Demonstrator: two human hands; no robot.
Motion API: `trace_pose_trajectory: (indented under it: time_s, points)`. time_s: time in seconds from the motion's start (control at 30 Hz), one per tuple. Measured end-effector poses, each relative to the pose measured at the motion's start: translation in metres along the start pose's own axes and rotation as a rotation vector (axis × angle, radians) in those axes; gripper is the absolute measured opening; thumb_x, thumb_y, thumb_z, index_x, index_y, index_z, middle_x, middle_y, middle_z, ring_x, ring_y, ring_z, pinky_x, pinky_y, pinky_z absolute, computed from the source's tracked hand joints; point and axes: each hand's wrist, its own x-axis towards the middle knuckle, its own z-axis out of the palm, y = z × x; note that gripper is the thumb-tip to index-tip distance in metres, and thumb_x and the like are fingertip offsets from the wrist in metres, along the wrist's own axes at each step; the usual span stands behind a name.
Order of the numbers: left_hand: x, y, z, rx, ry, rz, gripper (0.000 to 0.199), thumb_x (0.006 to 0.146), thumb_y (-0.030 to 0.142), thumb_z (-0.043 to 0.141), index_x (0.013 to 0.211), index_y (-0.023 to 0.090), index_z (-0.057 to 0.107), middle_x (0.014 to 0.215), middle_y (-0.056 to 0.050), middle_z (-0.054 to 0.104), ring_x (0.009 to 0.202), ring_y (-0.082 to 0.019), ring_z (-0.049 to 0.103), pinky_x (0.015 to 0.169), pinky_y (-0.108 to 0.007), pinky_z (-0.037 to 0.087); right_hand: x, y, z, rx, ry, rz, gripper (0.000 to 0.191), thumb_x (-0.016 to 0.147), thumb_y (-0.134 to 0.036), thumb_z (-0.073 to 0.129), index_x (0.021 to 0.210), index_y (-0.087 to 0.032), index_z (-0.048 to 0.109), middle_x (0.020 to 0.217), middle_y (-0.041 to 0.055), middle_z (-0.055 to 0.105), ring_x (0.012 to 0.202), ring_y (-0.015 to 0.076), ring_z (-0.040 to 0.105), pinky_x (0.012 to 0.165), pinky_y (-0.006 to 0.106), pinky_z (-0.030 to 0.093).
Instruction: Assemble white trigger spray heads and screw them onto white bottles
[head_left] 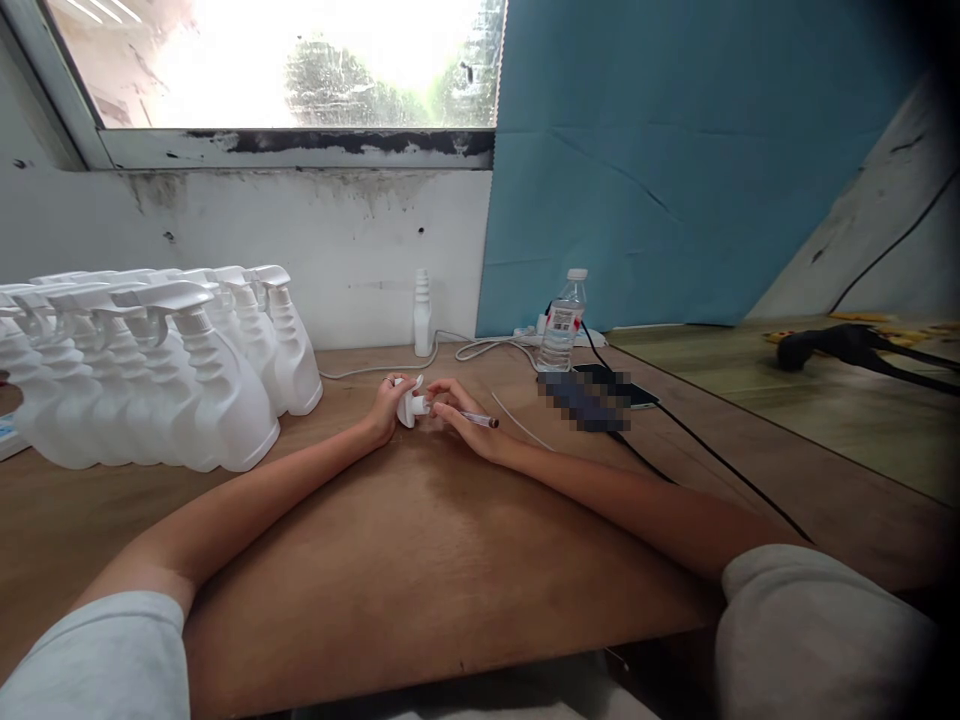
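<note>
Over the middle of the table my left hand (388, 408) is closed around a white trigger spray head (409, 406). Its collar end points right, towards my right hand (459, 412). That hand is closed, with a pen (480, 419) lying in it whose dark end sticks out to the right. My right fingertips are right by the collar; whether they touch it I cannot tell. To the left stand several white spray bottles (225, 390) in tight rows, with spray heads on them. A bottle without a spray head (422, 315) is upright against the wall.
A clear water bottle (561, 325) stands at the back right, near a power strip (592, 338) and a phone (626, 388). A blurred-out dark item (589, 400) lies in front. White and black cables cross the wooden table (420, 580). A blue cloth (637, 170) hangs behind.
</note>
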Motion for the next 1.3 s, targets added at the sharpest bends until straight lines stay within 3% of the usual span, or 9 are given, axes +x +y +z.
trace_pose_trajectory:
  time_s: [0.33, 0.53, 0.7, 0.87, 1.03, 1.3]
  points:
    - [0.004, -0.002, -0.002, 0.0, 0.066, 0.008, 0.034, 0.068, 0.033, 0.07, 0.084, 0.02, 0.044, 0.068, 0.002, 0.054, 0.052, -0.013, 0.054, 0.044, -0.021, 0.044, -0.001, -0.003, 0.001, 0.111, 0.058, -0.005, 0.031, 0.092, -0.048, 0.046, 0.108, -0.022, 0.052, 0.1, 0.004, 0.057, 0.092, 0.0174, 0.059, 0.09, 0.035, 0.048]
    - [0.004, -0.003, 0.0, 0.0, 0.094, 0.032, 0.033, 0.068, 0.03, 0.068, 0.086, 0.02, 0.041, 0.071, 0.003, 0.052, 0.058, -0.011, 0.054, 0.05, -0.02, 0.046, 0.002, 0.004, -0.006, -0.007, 0.208, 0.038, 0.033, 0.092, -0.051, 0.041, 0.105, -0.023, 0.052, 0.093, 0.0024, 0.06, 0.089, 0.0173, 0.061, 0.087, 0.034, 0.048]
    - [0.006, -0.006, -0.001, 0.048, 0.07, 0.03, 0.033, 0.066, 0.02, 0.063, 0.09, 0.02, 0.041, 0.075, 0.002, 0.054, 0.063, -0.013, 0.056, 0.055, -0.022, 0.048, 0.004, 0.016, -0.024, -0.094, 0.325, 0.123, 0.036, 0.09, -0.054, 0.039, 0.103, -0.022, 0.05, 0.095, 0.0034, 0.059, 0.084, 0.0171, 0.061, 0.083, 0.033, 0.047]
    - [0.008, -0.011, -0.003, 0.191, 0.054, 0.058, 0.038, 0.064, 0.011, 0.061, 0.098, 0.02, 0.047, 0.08, 0.001, 0.056, 0.07, -0.014, 0.057, 0.061, -0.023, 0.046, 0.004, 0.023, -0.037, -0.185, 0.405, 0.184, 0.038, 0.089, -0.056, 0.037, 0.098, -0.022, 0.051, 0.092, 0.0036, 0.058, 0.083, 0.0184, 0.054, 0.085, 0.033, 0.041]
    - [0.001, -0.013, 0.0, 0.415, -0.005, 0.148, 0.043, 0.062, 0.011, 0.074, 0.101, 0.02, 0.058, 0.077, 0.001, 0.057, 0.07, -0.015, 0.053, 0.067, -0.025, 0.044, 0.004, 0.024, -0.038, -0.212, 0.418, 0.217, 0.039, 0.089, -0.058, 0.036, 0.092, -0.021, 0.051, 0.088, 0.0021, 0.057, 0.079, 0.0181, 0.052, 0.08, 0.031, 0.038]
    - [-0.001, -0.015, 0.004, 0.657, -0.089, 0.287, 0.019, 0.07, 0.022, 0.075, 0.087, 0.017, 0.068, 0.076, -0.004, 0.061, 0.074, -0.019, 0.057, 0.076, -0.029, 0.047, 0.003, 0.02, -0.033, -0.201, 0.38, 0.167, 0.036, 0.089, -0.057, 0.039, 0.092, -0.022, 0.048, 0.083, -0.0005, 0.053, 0.081, 0.017, 0.052, 0.079, 0.029, 0.039]
